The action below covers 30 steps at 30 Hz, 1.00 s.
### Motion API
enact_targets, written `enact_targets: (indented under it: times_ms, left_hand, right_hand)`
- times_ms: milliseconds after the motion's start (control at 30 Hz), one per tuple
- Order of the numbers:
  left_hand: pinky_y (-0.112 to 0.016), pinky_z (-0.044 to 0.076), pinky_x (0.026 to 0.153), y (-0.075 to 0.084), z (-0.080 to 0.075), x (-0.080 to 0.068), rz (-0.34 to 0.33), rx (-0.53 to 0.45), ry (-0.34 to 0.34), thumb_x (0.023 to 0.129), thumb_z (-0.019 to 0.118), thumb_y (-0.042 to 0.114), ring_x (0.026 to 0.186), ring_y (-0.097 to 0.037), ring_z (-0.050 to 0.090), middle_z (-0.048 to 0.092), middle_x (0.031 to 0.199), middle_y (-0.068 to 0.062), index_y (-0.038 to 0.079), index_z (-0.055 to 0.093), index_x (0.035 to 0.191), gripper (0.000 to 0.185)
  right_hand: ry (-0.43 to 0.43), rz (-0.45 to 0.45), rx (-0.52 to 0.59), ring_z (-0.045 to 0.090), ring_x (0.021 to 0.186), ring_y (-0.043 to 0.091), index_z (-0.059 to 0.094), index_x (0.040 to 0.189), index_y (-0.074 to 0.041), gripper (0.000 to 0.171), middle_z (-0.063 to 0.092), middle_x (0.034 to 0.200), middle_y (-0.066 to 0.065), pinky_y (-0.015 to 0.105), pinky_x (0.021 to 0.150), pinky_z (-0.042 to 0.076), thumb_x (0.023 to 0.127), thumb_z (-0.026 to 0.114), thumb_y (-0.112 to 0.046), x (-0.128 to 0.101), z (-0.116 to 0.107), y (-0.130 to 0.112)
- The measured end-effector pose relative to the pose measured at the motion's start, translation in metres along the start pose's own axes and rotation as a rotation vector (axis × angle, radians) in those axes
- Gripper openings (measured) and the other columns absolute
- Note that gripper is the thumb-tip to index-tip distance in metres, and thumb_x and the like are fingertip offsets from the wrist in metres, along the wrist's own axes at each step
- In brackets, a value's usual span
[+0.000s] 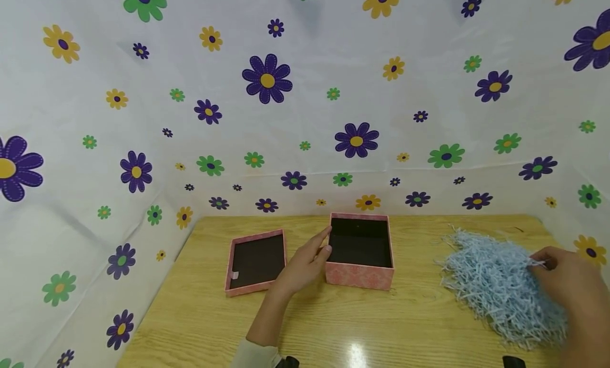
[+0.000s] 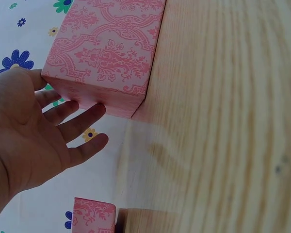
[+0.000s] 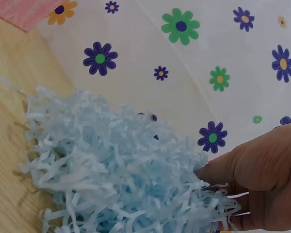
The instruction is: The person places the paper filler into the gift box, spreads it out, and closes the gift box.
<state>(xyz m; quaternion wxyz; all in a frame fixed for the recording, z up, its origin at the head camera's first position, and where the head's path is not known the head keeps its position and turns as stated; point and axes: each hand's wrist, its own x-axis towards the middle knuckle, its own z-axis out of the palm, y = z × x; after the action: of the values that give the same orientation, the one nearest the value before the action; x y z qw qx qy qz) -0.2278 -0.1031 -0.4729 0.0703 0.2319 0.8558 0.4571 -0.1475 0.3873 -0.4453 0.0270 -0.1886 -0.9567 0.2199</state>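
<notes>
White sheeting (image 1: 305, 119) printed with purple, green and yellow flowers walls in a pale wooden table (image 1: 333, 325) on three sides. From the head camera the whole layout shows: an open pink box (image 1: 360, 275) with a dark inside stands mid-table, its lid (image 1: 256, 262) lies upside down just to its left, and a heap of pale blue shredded paper (image 1: 495, 283) sits well apart to the right.

The left hand (image 1: 305, 265) rests against the box's left wall with fingers straight and loosely spread, gripping nothing. Only the left wrist camera shows the box's damask pattern up close and the fingertips (image 2: 98, 110) touching its lower edge; a corner of the lid (image 2: 93, 216) peeks in at the bottom.

The right hand (image 1: 569, 283) is at the right edge of the paper heap. The right wrist camera shows its thumb (image 3: 233, 165) pressed into the strands, apparently pinching a tuft, though the other fingers are mostly hidden.

A small pale tag (image 1: 234, 275) sits inside the lid; any writing on it is too small to read.
</notes>
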Motion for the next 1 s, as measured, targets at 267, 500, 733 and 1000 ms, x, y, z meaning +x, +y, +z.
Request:
enact_targets:
  times_ms: [267,500,733,1000]
  left_hand:
    - [-0.053,0.036,0.122,-0.004,0.000,0.001,-0.012,-0.038,-0.010,0.115,0.041,0.041,0.150,-0.033,0.045,0.030,0.172,-0.002,0.023,0.026,0.170,0.059]
    - [-0.053,0.037,0.122,-0.003,0.000,0.001,-0.011,-0.035,-0.017,0.115,0.041,0.042,0.148,-0.033,0.047,0.030,0.172,-0.001,0.024,0.025,0.170,0.060]
    - [-0.052,0.035,0.123,-0.006,0.000,0.002,-0.012,-0.031,-0.028,0.115,0.041,0.043,0.150,-0.031,0.045,0.028,0.173,0.000,0.027,0.024,0.170,0.060]
    - [-0.050,0.033,0.124,-0.005,-0.002,0.003,-0.019,-0.055,-0.035,0.115,0.042,0.042,0.152,-0.028,0.041,0.028,0.173,0.002,0.027,0.024,0.170,0.060]
  right_hand:
    - [0.193,-0.039,0.083,0.057,0.087,0.053,0.052,0.118,0.017,0.022,0.056,0.108,0.043,0.043,0.056,0.048,0.104,0.056,0.001,-0.013,-0.016,-0.021]
    - [0.305,-0.066,0.232,0.057,0.106,0.059,0.054,0.128,0.017,0.027,0.056,0.123,0.045,0.007,0.052,0.027,0.105,0.052,0.004,-0.025,-0.024,-0.043]
    - [0.301,-0.032,0.246,0.058,0.107,0.053,0.055,0.138,0.011,0.034,0.058,0.129,0.039,0.007,0.053,0.029,0.108,0.053,-0.003,-0.038,-0.029,-0.079]
    - [0.329,-0.126,0.240,0.059,0.106,0.052,0.058,0.138,0.007,0.032,0.062,0.126,0.035,0.010,0.056,0.032,0.108,0.056,-0.003,-0.050,-0.032,-0.116]
